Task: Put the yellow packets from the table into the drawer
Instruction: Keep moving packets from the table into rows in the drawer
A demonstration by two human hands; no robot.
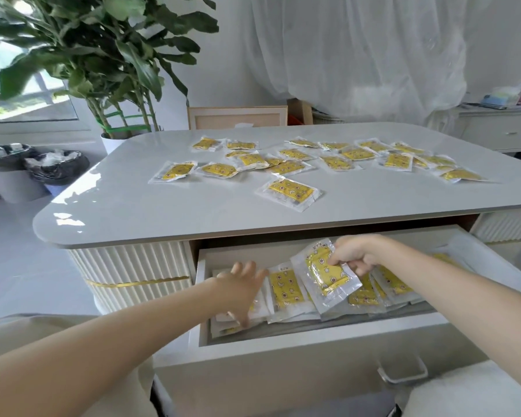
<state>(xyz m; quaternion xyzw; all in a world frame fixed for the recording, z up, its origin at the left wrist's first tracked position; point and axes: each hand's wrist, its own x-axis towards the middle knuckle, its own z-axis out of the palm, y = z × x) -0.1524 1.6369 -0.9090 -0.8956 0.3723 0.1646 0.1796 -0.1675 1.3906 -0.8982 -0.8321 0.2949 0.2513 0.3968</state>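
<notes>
Lying scattered across the far half of the table [133, 203], many yellow packets [253, 159] were recorded, each sealed in a clear wrapper. Several were seen overlapping towards the far right corner. One lone packet [289, 192] was noted apart from the rest, closest to the table's near edge and roughly midway along it.

Drawer [283, 356]: found pulled out from under the table's near edge. It was white-fronted, with a metal handle [403, 376] fixed to the front panel.

Stored packets [285, 288]: seen leaning in a row across the drawer, from its left wall to past its middle. Those at the left end were turned white side out.

Right hand [355, 254]: held over the middle of the drawer, with fingers curled and thumb closed on the upper right edge of one packet.

Held packet [322, 275]: gripped at a tilt and raised above the row. Whether its lower corner touched the stored ones could not be told.

Left hand [241, 288]: reached into the drawer's left end with fingers extended and spread. Nothing was grasped, and the hand was laid against the white-backed packets there.

Surroundings: a large potted plant [103, 55] was placed beyond the table's far left corner. Two bins [57, 170] lined with dark bags were set on the floor to the left. A white curtain [358, 55] was hung behind the table. A pale side cabinet [500, 127] was noted at the far right, with blurred items on top.
</notes>
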